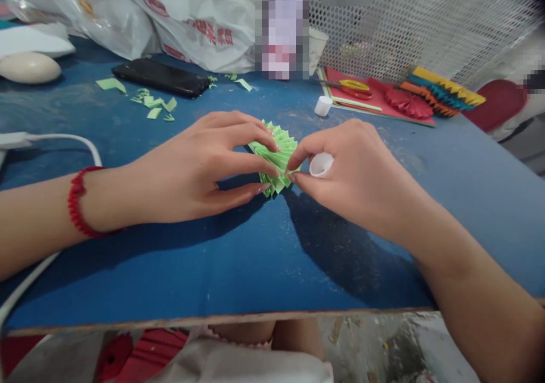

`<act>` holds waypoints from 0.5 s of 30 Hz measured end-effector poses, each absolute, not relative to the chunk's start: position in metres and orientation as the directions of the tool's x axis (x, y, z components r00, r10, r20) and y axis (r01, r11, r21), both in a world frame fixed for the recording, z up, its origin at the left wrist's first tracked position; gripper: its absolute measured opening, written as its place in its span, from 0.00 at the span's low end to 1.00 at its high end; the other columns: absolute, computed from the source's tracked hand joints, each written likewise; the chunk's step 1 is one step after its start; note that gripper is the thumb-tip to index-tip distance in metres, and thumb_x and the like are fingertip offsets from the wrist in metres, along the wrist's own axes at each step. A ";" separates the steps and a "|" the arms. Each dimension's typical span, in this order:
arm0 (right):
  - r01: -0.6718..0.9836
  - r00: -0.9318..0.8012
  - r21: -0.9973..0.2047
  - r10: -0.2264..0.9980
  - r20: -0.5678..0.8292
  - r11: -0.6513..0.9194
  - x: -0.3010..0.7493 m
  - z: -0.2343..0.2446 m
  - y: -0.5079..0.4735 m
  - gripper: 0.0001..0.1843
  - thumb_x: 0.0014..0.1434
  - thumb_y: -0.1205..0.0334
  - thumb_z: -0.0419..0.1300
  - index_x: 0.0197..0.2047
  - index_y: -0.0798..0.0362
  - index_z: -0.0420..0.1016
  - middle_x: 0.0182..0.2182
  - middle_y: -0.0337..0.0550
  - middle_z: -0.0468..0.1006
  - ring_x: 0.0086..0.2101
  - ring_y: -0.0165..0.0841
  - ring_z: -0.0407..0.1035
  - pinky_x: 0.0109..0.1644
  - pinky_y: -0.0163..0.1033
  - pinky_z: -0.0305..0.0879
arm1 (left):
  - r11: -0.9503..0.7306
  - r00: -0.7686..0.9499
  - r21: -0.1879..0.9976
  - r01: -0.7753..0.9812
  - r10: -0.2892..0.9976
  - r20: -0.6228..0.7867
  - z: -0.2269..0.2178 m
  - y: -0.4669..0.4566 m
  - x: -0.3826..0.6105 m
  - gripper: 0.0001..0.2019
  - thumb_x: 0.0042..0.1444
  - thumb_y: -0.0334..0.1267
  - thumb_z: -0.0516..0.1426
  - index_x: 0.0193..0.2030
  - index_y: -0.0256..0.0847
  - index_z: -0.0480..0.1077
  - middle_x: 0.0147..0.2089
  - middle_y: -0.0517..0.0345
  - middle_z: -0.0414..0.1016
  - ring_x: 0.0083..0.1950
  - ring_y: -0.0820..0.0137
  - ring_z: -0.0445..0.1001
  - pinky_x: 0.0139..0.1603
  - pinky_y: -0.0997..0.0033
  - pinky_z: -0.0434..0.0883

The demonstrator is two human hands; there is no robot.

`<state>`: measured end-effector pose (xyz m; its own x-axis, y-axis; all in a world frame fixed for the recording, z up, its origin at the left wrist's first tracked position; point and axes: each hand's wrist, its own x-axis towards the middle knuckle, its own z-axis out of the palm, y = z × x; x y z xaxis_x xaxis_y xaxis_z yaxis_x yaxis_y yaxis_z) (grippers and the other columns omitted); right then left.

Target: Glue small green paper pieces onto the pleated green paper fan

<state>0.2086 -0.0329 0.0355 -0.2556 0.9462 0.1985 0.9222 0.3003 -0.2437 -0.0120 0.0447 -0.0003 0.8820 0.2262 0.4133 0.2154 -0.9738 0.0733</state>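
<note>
A light green pleated paper fan lies at the middle of the blue table. My left hand, with a red bracelet on the wrist, pinches the fan's left side with fingers curled over it. From the right, my right hand pinches the fan's edge between thumb and forefinger. That same hand also holds a white glue stick tube, whose open end faces the camera.
A black phone and green paper scraps lie at the back left, plastic bags behind them. A white cap, scissors, red paper and coloured pleated fans sit at the back right. A white cable runs along the left.
</note>
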 end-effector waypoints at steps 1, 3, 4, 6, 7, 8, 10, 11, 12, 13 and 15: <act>0.922 -0.265 -0.238 0.945 0.191 0.307 0.209 0.036 -0.034 0.10 0.57 0.66 0.60 0.37 0.48 0.84 0.38 0.42 0.81 0.35 0.34 0.69 0.38 0.39 0.60 | -0.974 0.880 0.071 0.216 0.226 0.418 0.000 0.045 -0.012 0.13 0.66 0.38 0.55 0.54 0.47 0.76 0.59 0.55 0.74 0.65 0.58 0.68 0.67 0.47 0.64; 0.921 -0.281 -0.229 0.944 0.172 0.316 0.209 0.037 -0.035 0.10 0.57 0.65 0.60 0.38 0.49 0.84 0.37 0.43 0.81 0.36 0.36 0.71 0.38 0.39 0.61 | -0.973 0.875 0.064 0.220 0.226 0.427 -0.001 0.045 -0.011 0.13 0.65 0.38 0.55 0.54 0.46 0.76 0.59 0.54 0.74 0.64 0.59 0.68 0.67 0.48 0.65; 0.921 -0.285 -0.227 0.944 0.165 0.318 0.209 0.037 -0.036 0.11 0.57 0.65 0.60 0.39 0.49 0.84 0.37 0.44 0.81 0.37 0.36 0.71 0.38 0.39 0.62 | -0.972 0.874 0.063 0.225 0.230 0.429 -0.001 0.045 -0.011 0.13 0.65 0.38 0.55 0.54 0.46 0.76 0.58 0.55 0.74 0.64 0.59 0.68 0.67 0.49 0.65; 0.920 -0.289 -0.227 0.944 0.160 0.320 0.209 0.038 -0.037 0.11 0.56 0.66 0.60 0.39 0.49 0.84 0.37 0.44 0.81 0.37 0.37 0.71 0.38 0.39 0.62 | -0.971 0.870 0.067 0.229 0.235 0.433 -0.002 0.045 -0.011 0.13 0.65 0.38 0.55 0.53 0.46 0.76 0.58 0.56 0.75 0.63 0.59 0.69 0.66 0.49 0.65; 0.919 -0.291 -0.227 0.943 0.160 0.322 0.209 0.039 -0.038 0.11 0.56 0.67 0.60 0.39 0.48 0.84 0.37 0.44 0.81 0.37 0.37 0.71 0.38 0.39 0.62 | -0.971 0.868 0.070 0.228 0.235 0.437 -0.002 0.045 -0.011 0.13 0.65 0.39 0.55 0.53 0.47 0.76 0.57 0.57 0.75 0.62 0.59 0.70 0.66 0.49 0.65; 0.919 -0.292 -0.227 0.943 0.160 0.323 0.209 0.039 -0.038 0.12 0.56 0.67 0.60 0.39 0.48 0.84 0.37 0.43 0.81 0.36 0.36 0.71 0.37 0.39 0.61 | -0.972 0.866 0.074 0.225 0.234 0.441 -0.002 0.045 -0.012 0.13 0.65 0.39 0.55 0.53 0.47 0.76 0.57 0.57 0.76 0.62 0.60 0.70 0.66 0.49 0.66; 0.918 -0.291 -0.232 0.943 0.159 0.323 0.209 0.039 -0.038 0.13 0.55 0.68 0.60 0.39 0.47 0.84 0.37 0.42 0.81 0.35 0.35 0.70 0.36 0.38 0.59 | -0.972 0.866 0.094 0.216 0.235 0.442 -0.001 0.045 -0.011 0.13 0.64 0.39 0.56 0.52 0.48 0.76 0.56 0.57 0.76 0.60 0.60 0.72 0.64 0.49 0.66; 0.916 -0.293 -0.235 0.943 0.159 0.325 0.209 0.039 -0.037 0.14 0.55 0.69 0.60 0.40 0.47 0.84 0.37 0.42 0.81 0.34 0.34 0.70 0.35 0.38 0.58 | -0.972 0.866 0.105 0.211 0.236 0.440 -0.001 0.045 -0.011 0.12 0.65 0.38 0.56 0.52 0.48 0.76 0.56 0.57 0.77 0.59 0.61 0.72 0.64 0.50 0.67; 0.914 -0.296 -0.238 0.942 0.160 0.328 0.209 0.039 -0.037 0.14 0.55 0.69 0.60 0.40 0.48 0.84 0.36 0.42 0.81 0.34 0.33 0.69 0.35 0.38 0.58 | -0.972 0.867 0.112 0.207 0.236 0.438 -0.001 0.045 -0.011 0.12 0.65 0.38 0.55 0.52 0.47 0.76 0.55 0.56 0.77 0.58 0.61 0.73 0.63 0.51 0.67; 0.913 -0.300 -0.239 0.941 0.160 0.332 0.209 0.039 -0.036 0.14 0.55 0.69 0.60 0.40 0.48 0.84 0.36 0.42 0.81 0.34 0.33 0.69 0.36 0.38 0.58 | -0.973 0.869 0.111 0.202 0.231 0.438 -0.001 0.045 -0.011 0.12 0.66 0.38 0.55 0.53 0.46 0.76 0.55 0.55 0.77 0.58 0.62 0.73 0.63 0.52 0.68; 0.909 -0.312 -0.238 0.937 0.157 0.343 0.209 0.037 -0.035 0.14 0.55 0.69 0.60 0.41 0.49 0.84 0.34 0.42 0.80 0.33 0.33 0.69 0.37 0.38 0.58 | -0.979 0.870 0.087 0.185 0.204 0.449 -0.001 0.046 -0.010 0.12 0.66 0.38 0.55 0.53 0.45 0.76 0.54 0.54 0.78 0.56 0.62 0.74 0.61 0.53 0.69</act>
<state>0.2088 -0.0350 0.0374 -0.3119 0.9370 0.1574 0.9089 0.3426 -0.2379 -0.0099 0.0456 -0.0010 0.8699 0.2041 0.4491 0.1851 -0.9789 0.0865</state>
